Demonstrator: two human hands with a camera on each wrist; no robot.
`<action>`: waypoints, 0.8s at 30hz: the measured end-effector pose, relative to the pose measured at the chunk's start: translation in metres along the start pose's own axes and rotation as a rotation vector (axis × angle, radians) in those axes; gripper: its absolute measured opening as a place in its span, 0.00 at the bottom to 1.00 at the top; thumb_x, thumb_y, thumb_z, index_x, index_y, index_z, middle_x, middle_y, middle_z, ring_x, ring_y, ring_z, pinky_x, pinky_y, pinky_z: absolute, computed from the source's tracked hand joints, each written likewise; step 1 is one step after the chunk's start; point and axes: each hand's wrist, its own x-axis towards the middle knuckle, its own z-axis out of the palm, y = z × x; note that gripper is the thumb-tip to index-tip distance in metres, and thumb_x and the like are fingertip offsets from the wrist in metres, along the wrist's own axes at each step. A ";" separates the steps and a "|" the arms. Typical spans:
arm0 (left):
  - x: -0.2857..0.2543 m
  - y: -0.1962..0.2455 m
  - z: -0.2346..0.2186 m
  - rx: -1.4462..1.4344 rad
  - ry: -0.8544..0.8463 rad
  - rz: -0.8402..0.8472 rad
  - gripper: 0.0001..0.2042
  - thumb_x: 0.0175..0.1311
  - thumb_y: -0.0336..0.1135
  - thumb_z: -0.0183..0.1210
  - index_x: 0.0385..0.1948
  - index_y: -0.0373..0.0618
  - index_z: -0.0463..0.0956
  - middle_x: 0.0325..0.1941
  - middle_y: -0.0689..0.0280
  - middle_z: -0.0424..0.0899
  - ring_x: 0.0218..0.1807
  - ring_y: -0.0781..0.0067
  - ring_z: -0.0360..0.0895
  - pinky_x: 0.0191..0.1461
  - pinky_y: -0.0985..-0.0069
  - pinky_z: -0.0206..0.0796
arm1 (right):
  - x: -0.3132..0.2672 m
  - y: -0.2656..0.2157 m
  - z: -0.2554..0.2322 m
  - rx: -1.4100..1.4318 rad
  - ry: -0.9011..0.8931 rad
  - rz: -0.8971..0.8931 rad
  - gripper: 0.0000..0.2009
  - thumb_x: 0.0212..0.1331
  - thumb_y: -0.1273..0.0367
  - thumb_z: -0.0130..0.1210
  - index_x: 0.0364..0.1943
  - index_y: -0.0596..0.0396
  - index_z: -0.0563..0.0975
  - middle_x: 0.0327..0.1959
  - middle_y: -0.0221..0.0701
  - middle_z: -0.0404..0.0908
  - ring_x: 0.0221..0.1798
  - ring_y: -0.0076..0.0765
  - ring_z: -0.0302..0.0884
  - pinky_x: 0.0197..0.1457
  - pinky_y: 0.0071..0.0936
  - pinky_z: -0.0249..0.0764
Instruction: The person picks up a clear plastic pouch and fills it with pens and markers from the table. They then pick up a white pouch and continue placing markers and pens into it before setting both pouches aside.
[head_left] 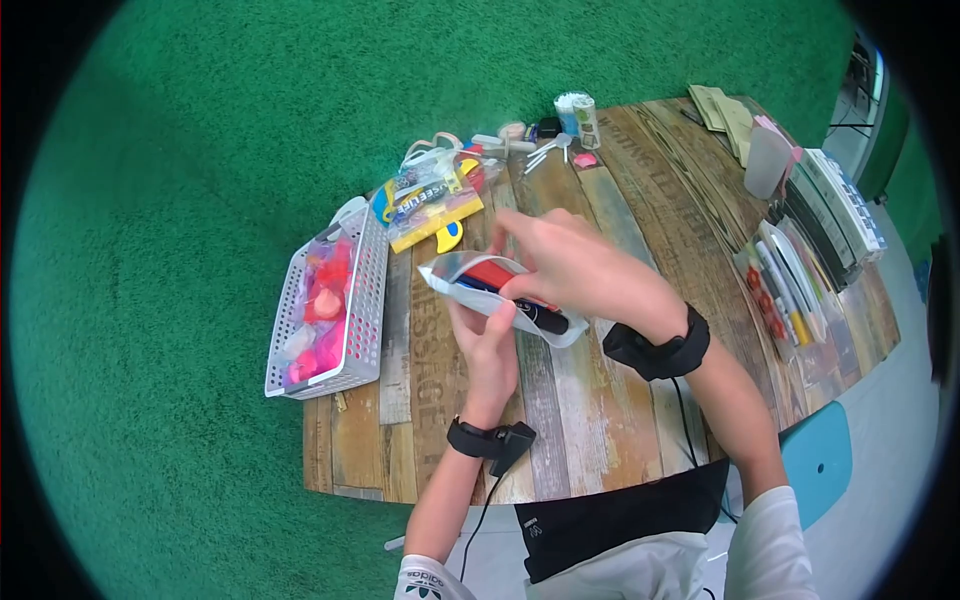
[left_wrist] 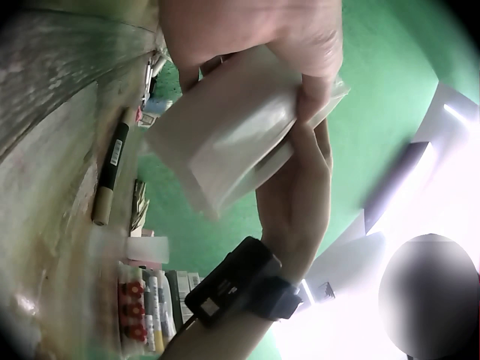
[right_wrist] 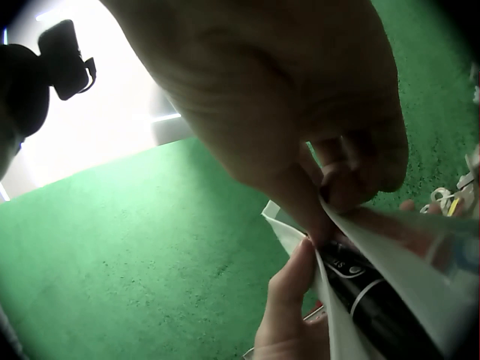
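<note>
A white pouch [head_left: 470, 290] with its mouth spread holds a black marker [right_wrist: 375, 307] and red and blue items. My left hand [head_left: 487, 355] grips the pouch from below, its thumb along the near wall. At the mouth, my right hand [head_left: 585, 265] pinches the rim, the thumb reaching inside and the other fingers curled beyond the far wall. In the left wrist view the pouch [left_wrist: 232, 124] hangs tilted above the table between the left hand [left_wrist: 255, 30] and the right hand [left_wrist: 296, 195].
A white basket [head_left: 365, 320] of pink and red items stands left. Beyond the hands lie a yellow packet [head_left: 435, 210], cotton swabs [head_left: 570, 115] and small items. Books [head_left: 825, 215] and a pen set [head_left: 785, 285] stand right. A black-and-gold marker [left_wrist: 112, 169] lies on the wooden table [head_left: 590, 430].
</note>
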 end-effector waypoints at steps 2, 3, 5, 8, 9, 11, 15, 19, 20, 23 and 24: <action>0.002 0.004 0.006 0.090 -0.007 0.101 0.38 0.58 0.33 0.64 0.68 0.46 0.50 0.71 0.57 0.60 0.70 0.62 0.61 0.73 0.59 0.52 | -0.002 -0.009 -0.012 -0.046 -0.063 0.004 0.19 0.43 0.75 0.63 0.44 0.60 0.76 0.27 0.48 0.80 0.34 0.55 0.80 0.36 0.43 0.73; 0.003 0.006 0.010 0.135 -0.018 0.165 0.40 0.58 0.34 0.65 0.69 0.46 0.47 0.72 0.55 0.57 0.71 0.60 0.60 0.74 0.59 0.51 | -0.001 -0.011 -0.016 -0.094 -0.125 0.014 0.16 0.42 0.74 0.65 0.39 0.61 0.78 0.28 0.47 0.82 0.37 0.56 0.81 0.39 0.44 0.75; 0.003 0.005 0.009 0.214 -0.034 0.243 0.46 0.58 0.44 0.66 0.71 0.44 0.41 0.73 0.51 0.54 0.72 0.56 0.58 0.74 0.58 0.51 | 0.000 0.000 -0.006 -0.068 -0.064 -0.136 0.14 0.42 0.74 0.65 0.37 0.60 0.79 0.28 0.45 0.82 0.37 0.54 0.81 0.39 0.44 0.75; -0.002 -0.006 -0.005 0.227 -0.011 0.228 0.50 0.59 0.55 0.64 0.72 0.44 0.36 0.73 0.51 0.54 0.72 0.56 0.58 0.74 0.58 0.51 | 0.000 0.002 0.000 -0.076 -0.041 -0.305 0.14 0.41 0.75 0.65 0.37 0.59 0.80 0.27 0.43 0.82 0.36 0.52 0.82 0.39 0.43 0.76; 0.000 -0.001 0.000 0.252 -0.060 0.278 0.51 0.57 0.62 0.62 0.73 0.49 0.37 0.72 0.55 0.57 0.70 0.61 0.60 0.73 0.61 0.53 | -0.001 0.000 0.002 -0.111 -0.076 -0.326 0.16 0.41 0.75 0.65 0.39 0.58 0.79 0.28 0.42 0.82 0.36 0.52 0.82 0.39 0.43 0.76; -0.001 0.005 0.006 0.254 -0.047 0.294 0.54 0.54 0.66 0.62 0.73 0.47 0.36 0.71 0.53 0.57 0.70 0.57 0.60 0.72 0.58 0.52 | -0.005 -0.008 0.005 -0.135 -0.098 -0.343 0.17 0.41 0.75 0.65 0.40 0.58 0.79 0.28 0.42 0.82 0.36 0.52 0.82 0.39 0.44 0.75; -0.002 0.004 0.012 0.216 0.021 0.327 0.62 0.43 0.75 0.62 0.72 0.48 0.34 0.67 0.49 0.60 0.67 0.51 0.64 0.70 0.53 0.55 | -0.006 -0.012 0.012 -0.075 -0.212 -0.401 0.14 0.44 0.76 0.63 0.37 0.60 0.75 0.29 0.44 0.81 0.38 0.55 0.80 0.38 0.44 0.74; 0.000 0.006 0.014 0.232 0.039 0.381 0.64 0.37 0.73 0.67 0.71 0.48 0.37 0.65 0.48 0.63 0.64 0.52 0.68 0.65 0.54 0.62 | -0.007 -0.019 0.009 0.002 -0.303 -0.382 0.12 0.44 0.77 0.61 0.34 0.62 0.73 0.29 0.46 0.80 0.40 0.57 0.79 0.39 0.44 0.74; 0.000 0.006 0.013 0.259 0.021 0.402 0.64 0.36 0.71 0.70 0.70 0.48 0.38 0.65 0.48 0.63 0.64 0.52 0.68 0.64 0.55 0.63 | -0.008 -0.019 0.009 0.002 -0.305 -0.383 0.12 0.44 0.77 0.61 0.34 0.62 0.73 0.29 0.46 0.80 0.40 0.57 0.79 0.39 0.44 0.74; -0.002 0.011 0.020 0.168 0.058 0.376 0.64 0.32 0.65 0.75 0.69 0.48 0.39 0.64 0.49 0.64 0.63 0.53 0.69 0.63 0.55 0.65 | -0.011 -0.019 0.009 -0.002 -0.272 -0.369 0.13 0.44 0.75 0.64 0.32 0.60 0.71 0.29 0.42 0.79 0.37 0.55 0.78 0.36 0.44 0.71; -0.001 0.011 0.019 0.168 0.058 0.376 0.64 0.32 0.65 0.75 0.69 0.48 0.39 0.64 0.49 0.64 0.63 0.53 0.69 0.63 0.55 0.65 | -0.011 -0.018 0.009 -0.024 -0.239 -0.415 0.13 0.43 0.76 0.63 0.31 0.60 0.71 0.28 0.41 0.79 0.36 0.55 0.78 0.36 0.44 0.71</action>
